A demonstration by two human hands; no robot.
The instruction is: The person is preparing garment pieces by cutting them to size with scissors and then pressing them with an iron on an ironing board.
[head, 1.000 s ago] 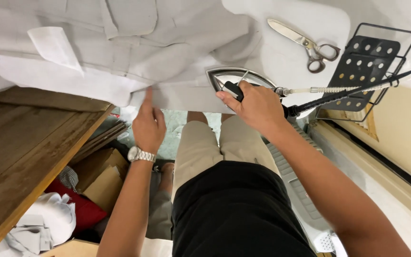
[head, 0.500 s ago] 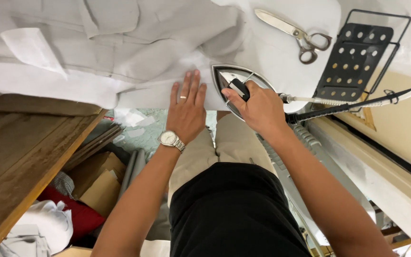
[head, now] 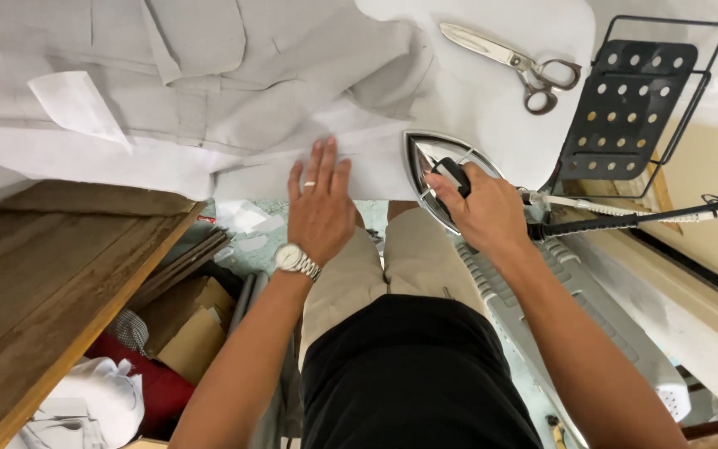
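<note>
My right hand (head: 485, 209) is wrapped tight around the black handle of the iron (head: 442, 173), fingers closed over the top, thumb side hidden from here. The iron sits flat on the white padded ironing surface (head: 492, 108), pointed tip facing away from me, its silver body just beside the near edge of the pale grey garment (head: 234, 91). My left hand (head: 319, 208) is open and flat, fingers spread a little, palm down on the near edge of the fabric, gripping nothing; ring on one finger, metal wristwatch (head: 296, 260) on that wrist. The hands are apart, left one just left of the iron, with a strip of cloth between them. The garment is spread across the top of the board, folds and seams showing, with a white paper piece (head: 76, 104) lying on its left part. A cord and a light hose (head: 625, 214) run off to the right from the back of the iron. Steel scissors (head: 513, 62) lie on the white surface beyond the iron, well apart from both hands, blades shut. Right of them is a black perforated iron rest (head: 629, 104) in a wire frame, nothing on it. To my left is a wooden tabletop (head: 35, 274), lower than the board; under it cardboard pieces (head: 189, 337), something red (head: 155, 387) and a heap of white cloth (head: 97, 399) on the floor.
</note>
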